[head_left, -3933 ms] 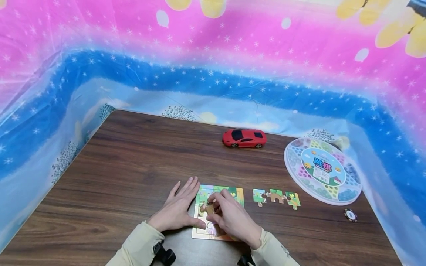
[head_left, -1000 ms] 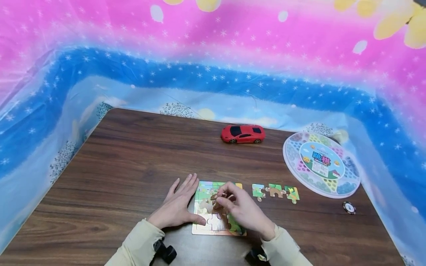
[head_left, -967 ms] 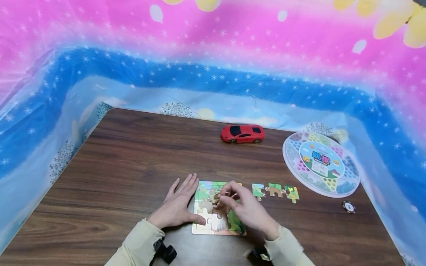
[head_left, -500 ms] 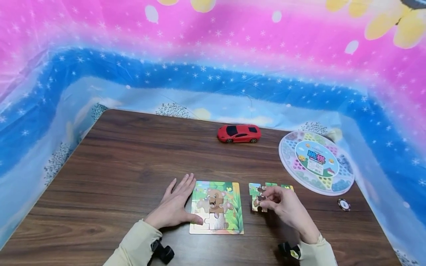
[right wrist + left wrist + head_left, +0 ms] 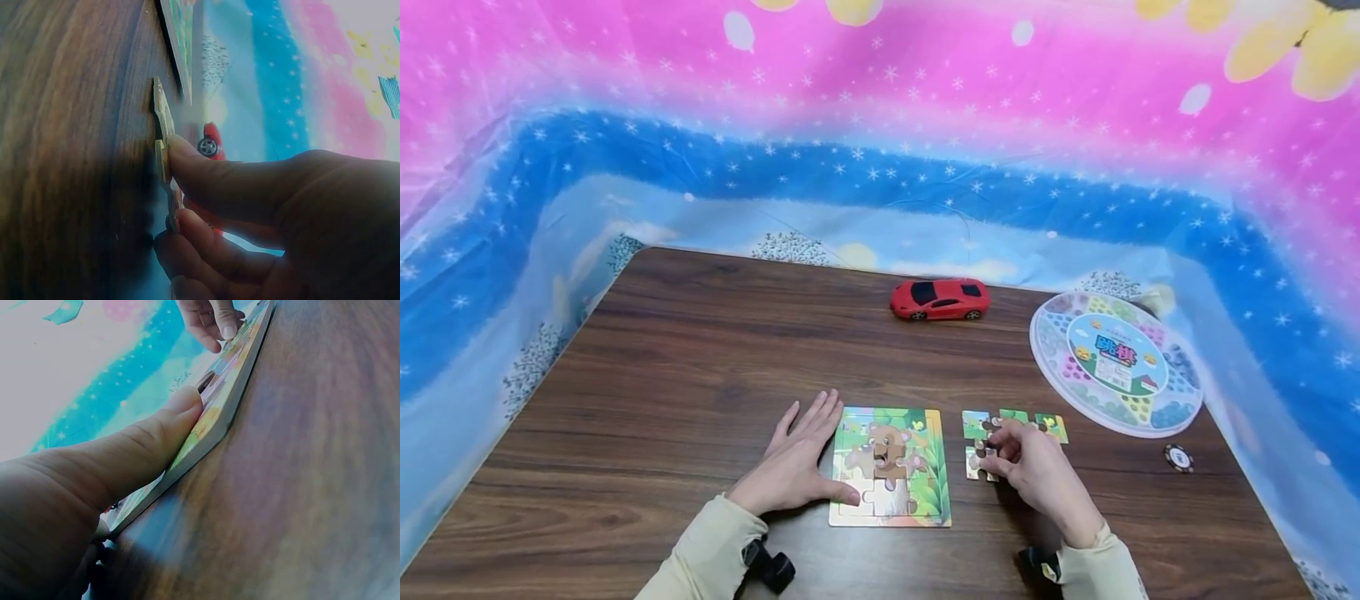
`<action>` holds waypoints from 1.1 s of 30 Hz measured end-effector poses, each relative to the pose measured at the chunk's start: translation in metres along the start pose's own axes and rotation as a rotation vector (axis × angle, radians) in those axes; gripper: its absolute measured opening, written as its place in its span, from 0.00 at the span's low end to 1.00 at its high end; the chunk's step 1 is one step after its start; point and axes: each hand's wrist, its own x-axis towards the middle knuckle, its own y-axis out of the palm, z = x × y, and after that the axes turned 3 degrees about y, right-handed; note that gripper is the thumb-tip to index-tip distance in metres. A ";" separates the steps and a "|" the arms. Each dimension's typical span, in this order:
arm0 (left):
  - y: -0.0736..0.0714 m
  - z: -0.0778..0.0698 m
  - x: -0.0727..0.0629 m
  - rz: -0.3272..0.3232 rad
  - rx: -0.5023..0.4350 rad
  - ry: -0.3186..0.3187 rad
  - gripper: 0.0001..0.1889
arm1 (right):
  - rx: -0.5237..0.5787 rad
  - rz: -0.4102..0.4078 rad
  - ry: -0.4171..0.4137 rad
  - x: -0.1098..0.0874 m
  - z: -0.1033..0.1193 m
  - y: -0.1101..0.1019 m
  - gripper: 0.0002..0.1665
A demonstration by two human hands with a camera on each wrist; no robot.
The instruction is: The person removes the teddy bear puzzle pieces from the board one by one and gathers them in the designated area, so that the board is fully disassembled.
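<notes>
My left hand (image 5: 793,467) lies flat with spread fingers along the left side of a square jigsaw puzzle (image 5: 891,508) picturing a brown bear. Its thumb (image 5: 169,428) rests on the puzzle's lower left edge. To the right of the board, my right hand (image 5: 1045,475) pinches a jigsaw piece (image 5: 973,463) between thumb and fingertips. In the right wrist view this piece (image 5: 164,159) is seen edge-on, close over the table. Just behind it lie several loose pieces: a blue-green one (image 5: 975,422), a partly covered one (image 5: 1013,414) and a green-yellow one (image 5: 1056,428).
A red toy car (image 5: 940,300) stands near the back edge of the wooden table (image 5: 737,333). A round Chinese checkers box (image 5: 1116,364) lies at the right, with a black-and-white chip (image 5: 1179,458) in front of it. A patterned cloth (image 5: 850,125) surrounds the table.
My right hand has moved rightward from over the puzzle with a jigsaw piece, then shifted slightly beside the loose pieces. My left hand has stayed at the puzzle's left side.
</notes>
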 end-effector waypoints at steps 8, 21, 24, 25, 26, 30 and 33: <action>-0.001 0.000 0.000 0.002 0.003 -0.004 0.66 | -0.016 -0.035 -0.036 0.000 0.000 0.003 0.13; -0.001 0.000 0.001 0.003 0.002 0.009 0.66 | -0.144 -0.073 -0.064 -0.006 0.003 0.002 0.17; -0.001 -0.001 0.002 0.004 -0.003 0.011 0.66 | -0.121 -0.058 -0.071 -0.007 0.005 0.000 0.15; -0.001 -0.001 0.002 0.004 -0.002 0.011 0.66 | -0.102 -0.052 -0.079 -0.006 0.007 -0.001 0.14; 0.000 -0.001 0.002 0.004 -0.002 0.012 0.67 | -0.077 -0.045 -0.091 -0.006 0.009 -0.001 0.12; 0.000 -0.001 0.002 0.008 0.004 0.007 0.67 | -0.013 -0.056 -0.212 -0.003 0.025 0.005 0.09; 0.000 0.000 0.000 0.008 0.003 0.000 0.67 | -0.034 -0.059 -0.326 0.000 0.046 0.015 0.08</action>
